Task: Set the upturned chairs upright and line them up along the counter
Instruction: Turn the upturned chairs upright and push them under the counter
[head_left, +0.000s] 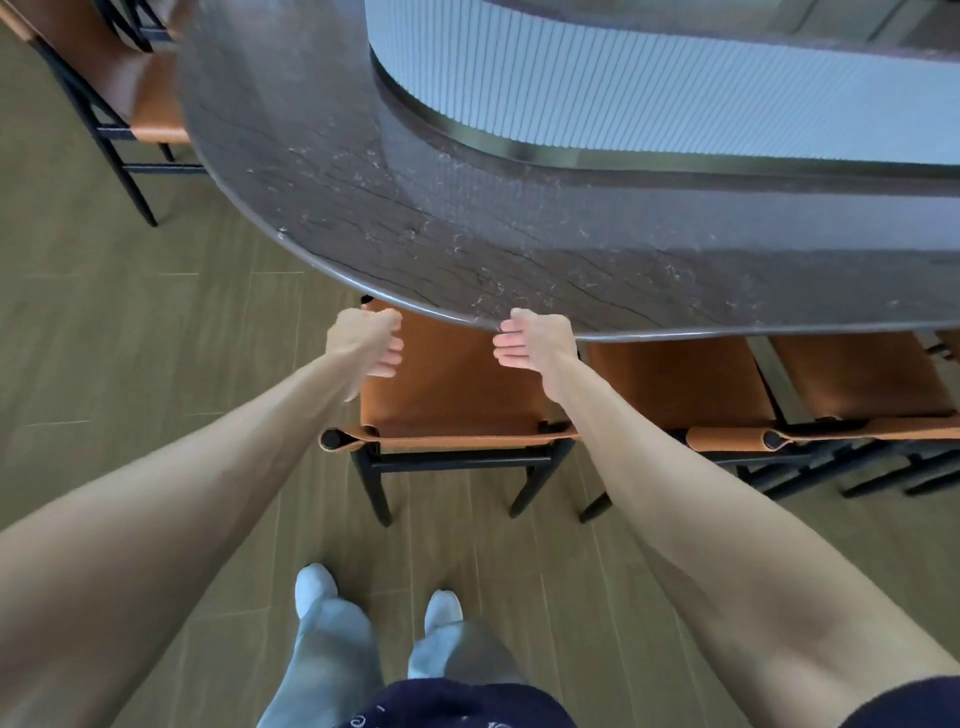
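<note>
A chair (452, 384) with a tan leather seat and a black frame stands upright on the floor right in front of me. Its backrest faces me and the front of its seat is tucked under the rim of the dark curved counter (467, 244). My left hand (366, 340) grips the left side of the seat, fingers curled inward over it. My right hand (535, 338) grips the right side the same way, just below the counter's rim. Both arms are stretched out forward.
Two more tan chairs (680, 379) (862, 374) stand upright side by side to the right, close against this one. Another chair (150, 98) stands round the counter's curve at the far left. A ribbed pale wall (623, 78) rises behind the counter. Wooden floor lies under my feet.
</note>
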